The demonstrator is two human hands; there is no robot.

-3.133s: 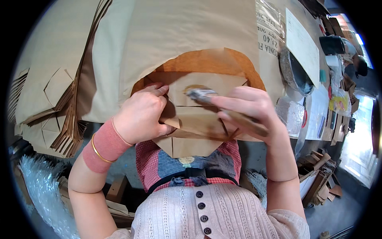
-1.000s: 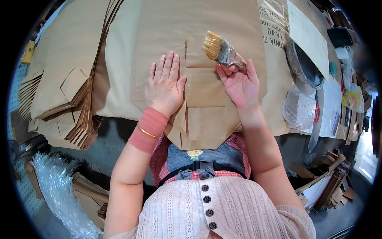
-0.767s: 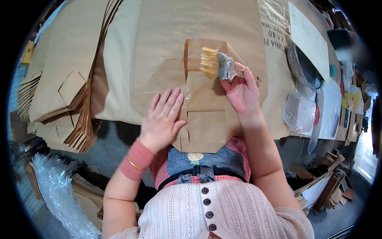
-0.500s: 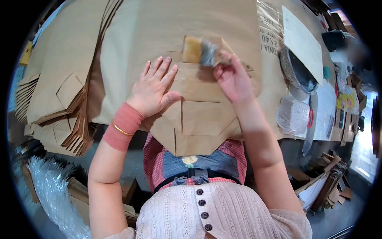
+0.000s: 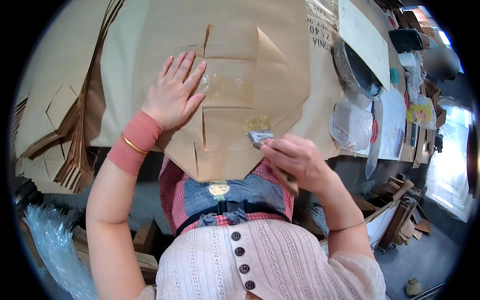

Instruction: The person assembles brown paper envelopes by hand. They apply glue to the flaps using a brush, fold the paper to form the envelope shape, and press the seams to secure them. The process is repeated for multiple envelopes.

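Observation:
In front of me lies a large sheet-like piece of brown kraft paper (image 5: 280, 75), its near end folded into panels with angled corners and slits, like a bag end. My left hand (image 5: 172, 97) rests flat on it, fingers spread, just left of the folded panels. A shiny wet patch (image 5: 229, 86) shows on the middle panel. My right hand (image 5: 302, 162) is closed around the wooden handle of a flat brush (image 5: 261, 135). The brush's yellowish bristles meet the near right panel, and its handle end points back toward me.
Stacked folded brown paper (image 5: 70, 130) lies at the left. To the right are a dark-lined bowl (image 5: 357, 70) partly under a pale board (image 5: 365, 40), a plastic-wrapped block (image 5: 352, 125), a long blade (image 5: 373, 140) and red-handled scissors (image 5: 374, 131). Plastic strips (image 5: 55, 245) hang at lower left.
My right hand has brought the brush from the far panel down to the near right panel. A wet shine now shows on the middle panel. My left hand stays flat on the paper.

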